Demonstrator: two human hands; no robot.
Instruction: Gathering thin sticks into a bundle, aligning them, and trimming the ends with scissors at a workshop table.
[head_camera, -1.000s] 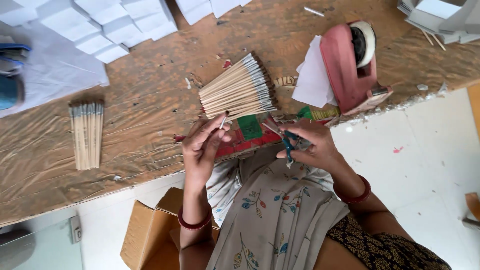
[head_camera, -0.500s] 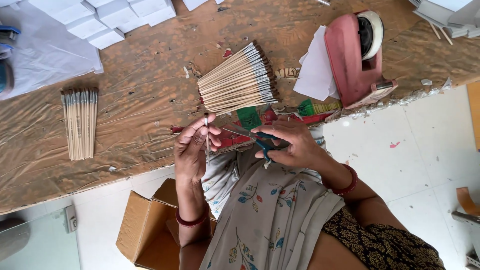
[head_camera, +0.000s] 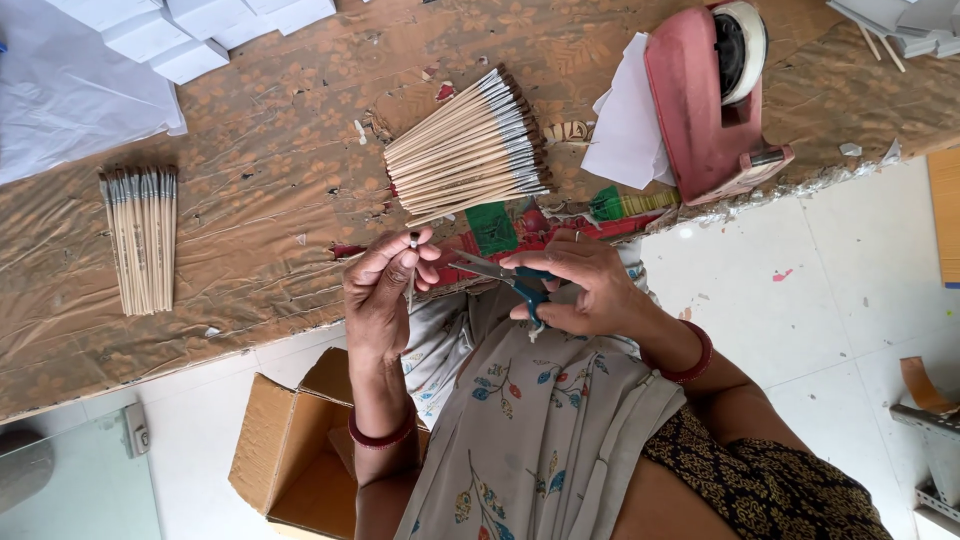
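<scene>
— The left hand (head_camera: 385, 290) has come up since a moment ago. It pinches one brush (head_camera: 413, 262) upright now, tip at twelve o'clock, just off the desk (head_camera: 260, 215) edge. Before, it sat lower, against the red packet.

— And the right hand (head_camera: 580, 285)?

— It has swung in from three o'clock. It's wrapped around the scissors (head_camera: 505, 275), and the blades point to nine o'clock, nearly at the brush. A second ago they were further off.

— So the cutting end and the brush have met up?

— Close together, I'd say, but I can't tell if they touch. The blades look slightly parted.

— What's around?

— At nine o'clock from the hands lies a small row of brushes (head_camera: 140, 240). A fanned heap (head_camera: 470, 150) lies at twelve, and a red tape dispenser (head_camera: 705, 100) at two, with white paper (head_camera: 625, 125) beside it. A carton (head_camera: 290, 450) sits below the desk.

— Anything you can't make out?

— The brush's lower end is hidden in the fingers. The scissor handles are buried in the palm. White boxes (head_camera: 200, 30) are cut off at the top edge.
</scene>
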